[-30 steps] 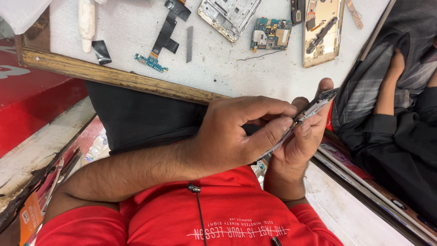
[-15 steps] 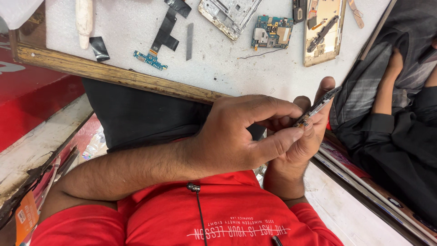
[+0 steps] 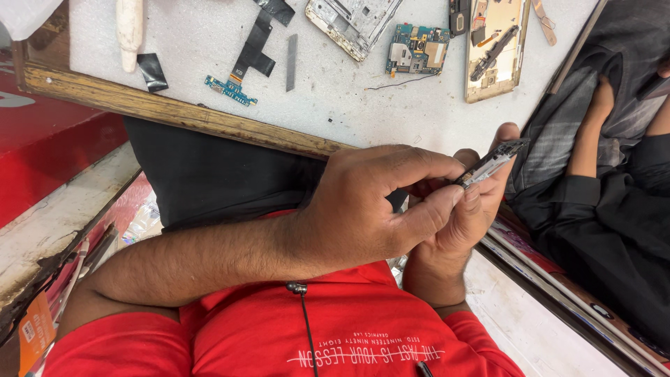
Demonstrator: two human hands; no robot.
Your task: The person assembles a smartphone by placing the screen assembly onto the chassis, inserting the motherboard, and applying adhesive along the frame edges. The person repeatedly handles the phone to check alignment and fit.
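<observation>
Item: phone frame (image 3: 492, 162), centre right, long axis slanting up-right; our left hand (image 3: 464, 223) cradles it, our right hand (image 3: 370, 202) pinches its lower end.

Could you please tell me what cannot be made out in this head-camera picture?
- Thin phone part: seen edge-on and half covered by the left hand and right hand, so its kind is unclear.
- Right hand's palm: hidden behind the left hand.
- Metal phone frame: cut off by the top edge.
- Green circuit board: components too small to tell.
</observation>
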